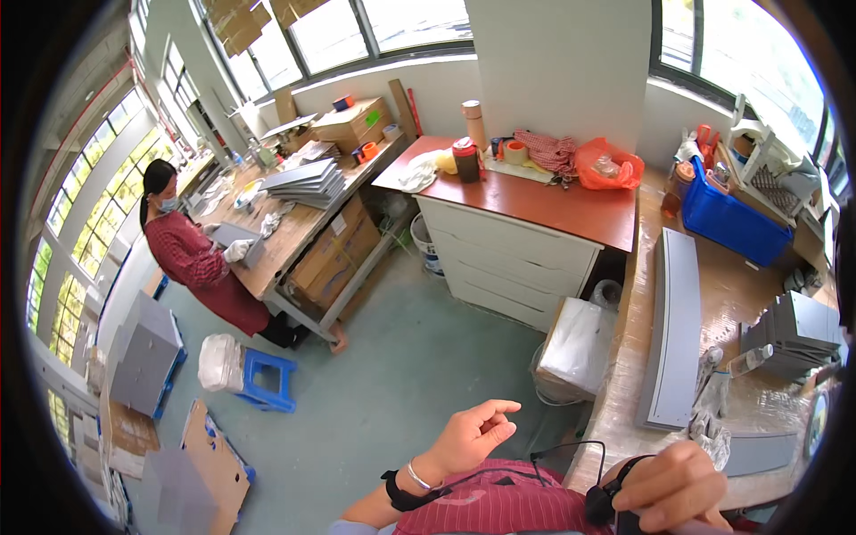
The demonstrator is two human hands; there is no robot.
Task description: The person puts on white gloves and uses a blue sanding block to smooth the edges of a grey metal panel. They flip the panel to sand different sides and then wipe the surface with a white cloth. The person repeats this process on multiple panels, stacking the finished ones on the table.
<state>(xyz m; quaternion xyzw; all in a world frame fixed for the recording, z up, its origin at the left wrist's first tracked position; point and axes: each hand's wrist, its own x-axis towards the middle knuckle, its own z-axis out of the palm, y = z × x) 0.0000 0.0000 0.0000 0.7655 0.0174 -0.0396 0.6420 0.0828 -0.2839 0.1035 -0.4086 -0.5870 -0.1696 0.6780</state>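
Left hand (473,437): fingers loosely bent, thumb and forefinger apart, nothing seen in the grasp; raised before the body, clear of any surface. Right hand (673,490): fingers curled inward; cannot tell whether anything is held. Black cord (604,456) loops up just beside it on the left.

Nearest work: long panel (670,330), grey, slightly curved, lying along the left edge of the worktop (615,392), its near end just beyond the right hand, not touching. Worktop wrapped in clear film. Short panel (760,453), grey, flat near the worktop's near edge. Gloves (711,397) between the two panels; bottle (751,360), clear, on its side right of them. Grey stack (794,332) toward the right edge. Blue bin (731,218), filled, near the far edge.

Further out: cabinet (508,259), white drawers, red-brown top; dark cup (466,160) toward the top's left end, orange bag (609,164) at its right end. Co-worker (192,241) at a bench (299,230), gloved hands on a grey plate (239,242) near the bench's left edge.
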